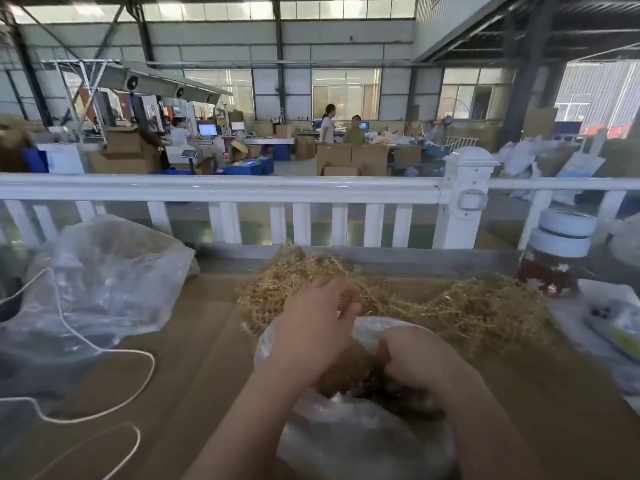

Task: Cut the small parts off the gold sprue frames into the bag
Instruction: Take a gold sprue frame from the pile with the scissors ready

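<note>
Gold sprue frames (450,306) lie in a tangled heap on the brown worktop (194,341), at its far middle and right. Left hand (311,327) reaches into the near edge of the heap, fingers curled around a bit of frame at its fingertips. Right hand (419,358) is clenched low over the clear bag (353,434), gripping something dark; too blurred to name. The bag sits open at the near edge, just below both hands, brownish bits inside. Another clear bag (104,271) sits crumpled at the left, with a white cord (104,348) looping over the worktop beside it. A jar (554,251) with a white lid stands at the far right. White railing (242,188) runs behind.
</note>
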`<control>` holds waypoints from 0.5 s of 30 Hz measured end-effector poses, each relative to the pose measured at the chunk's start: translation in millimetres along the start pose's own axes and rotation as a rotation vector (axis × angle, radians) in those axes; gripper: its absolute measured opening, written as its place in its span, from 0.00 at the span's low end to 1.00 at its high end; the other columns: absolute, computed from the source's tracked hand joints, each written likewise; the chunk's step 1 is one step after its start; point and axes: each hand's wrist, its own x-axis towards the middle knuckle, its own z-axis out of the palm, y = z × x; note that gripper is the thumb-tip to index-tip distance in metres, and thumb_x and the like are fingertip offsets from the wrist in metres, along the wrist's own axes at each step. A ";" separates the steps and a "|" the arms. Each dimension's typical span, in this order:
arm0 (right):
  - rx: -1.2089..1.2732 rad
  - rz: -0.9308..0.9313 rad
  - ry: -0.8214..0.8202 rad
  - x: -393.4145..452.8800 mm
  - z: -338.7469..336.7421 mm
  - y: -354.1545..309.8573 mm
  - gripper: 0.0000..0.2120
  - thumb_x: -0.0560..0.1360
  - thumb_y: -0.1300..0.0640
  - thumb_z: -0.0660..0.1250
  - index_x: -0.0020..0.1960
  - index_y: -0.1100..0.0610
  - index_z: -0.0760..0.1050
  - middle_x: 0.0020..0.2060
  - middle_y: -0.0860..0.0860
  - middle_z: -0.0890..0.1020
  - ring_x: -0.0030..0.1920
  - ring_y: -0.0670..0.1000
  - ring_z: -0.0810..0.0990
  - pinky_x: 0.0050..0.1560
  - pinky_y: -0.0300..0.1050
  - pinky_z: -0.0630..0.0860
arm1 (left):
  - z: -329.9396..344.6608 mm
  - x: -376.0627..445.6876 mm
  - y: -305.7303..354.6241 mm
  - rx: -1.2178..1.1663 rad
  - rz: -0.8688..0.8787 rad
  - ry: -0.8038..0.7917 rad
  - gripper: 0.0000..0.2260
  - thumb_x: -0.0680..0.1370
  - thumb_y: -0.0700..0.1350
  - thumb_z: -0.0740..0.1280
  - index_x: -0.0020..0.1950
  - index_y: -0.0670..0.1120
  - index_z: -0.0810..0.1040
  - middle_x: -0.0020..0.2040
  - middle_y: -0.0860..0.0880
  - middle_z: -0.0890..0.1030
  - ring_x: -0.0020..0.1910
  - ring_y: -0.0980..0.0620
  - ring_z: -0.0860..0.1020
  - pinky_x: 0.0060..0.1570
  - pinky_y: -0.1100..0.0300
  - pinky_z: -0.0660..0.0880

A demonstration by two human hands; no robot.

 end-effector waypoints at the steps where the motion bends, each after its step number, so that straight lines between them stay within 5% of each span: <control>1: -0.003 -0.004 -0.045 6.0 1.0 1.1 0.12 0.78 0.58 0.65 0.60 0.56 0.80 0.56 0.53 0.83 0.56 0.55 0.81 0.56 0.45 0.77 | 4.9 12.7 -5.9 0.027 -0.048 -0.082 0.08 0.81 0.46 0.65 0.58 0.52 0.80 0.55 0.54 0.79 0.57 0.53 0.76 0.62 0.51 0.72; 4: -0.007 -0.016 -0.096 12.9 5.3 8.9 0.12 0.75 0.58 0.70 0.58 0.55 0.80 0.53 0.51 0.84 0.53 0.52 0.81 0.49 0.43 0.76 | 18.5 41.2 -25.2 -0.003 -0.237 -0.224 0.10 0.82 0.46 0.63 0.61 0.49 0.79 0.58 0.50 0.81 0.57 0.49 0.78 0.60 0.51 0.75; 7: 0.037 -0.033 -0.093 19.5 14.6 15.4 0.12 0.71 0.56 0.72 0.55 0.53 0.80 0.50 0.49 0.83 0.51 0.50 0.81 0.48 0.42 0.78 | 37.6 55.1 -48.4 0.045 -0.321 -0.225 0.10 0.82 0.48 0.62 0.60 0.47 0.78 0.54 0.48 0.83 0.51 0.48 0.80 0.52 0.52 0.78; 9: 0.048 -0.055 -0.090 20.6 18.3 20.3 0.14 0.69 0.54 0.73 0.54 0.51 0.80 0.50 0.47 0.82 0.51 0.49 0.80 0.51 0.44 0.79 | 49.2 57.0 -60.8 0.068 -0.383 -0.204 0.14 0.82 0.50 0.63 0.65 0.46 0.76 0.60 0.46 0.80 0.55 0.47 0.80 0.55 0.51 0.78; 12: 0.055 -0.082 -0.136 21.4 18.4 25.9 0.23 0.66 0.51 0.75 0.59 0.46 0.74 0.55 0.46 0.77 0.55 0.49 0.76 0.55 0.45 0.77 | 64.5 53.0 -75.7 0.111 -0.489 -0.247 0.23 0.81 0.50 0.65 0.75 0.46 0.66 0.76 0.42 0.62 0.62 0.43 0.77 0.59 0.50 0.75; 15: 0.001 -0.100 -0.125 24.9 14.8 22.7 0.21 0.65 0.49 0.76 0.56 0.46 0.74 0.53 0.46 0.75 0.51 0.48 0.72 0.42 0.42 0.72 | 76.7 46.2 -82.1 0.182 -0.517 -0.302 0.28 0.79 0.51 0.68 0.77 0.49 0.62 0.80 0.45 0.49 0.67 0.40 0.73 0.62 0.47 0.74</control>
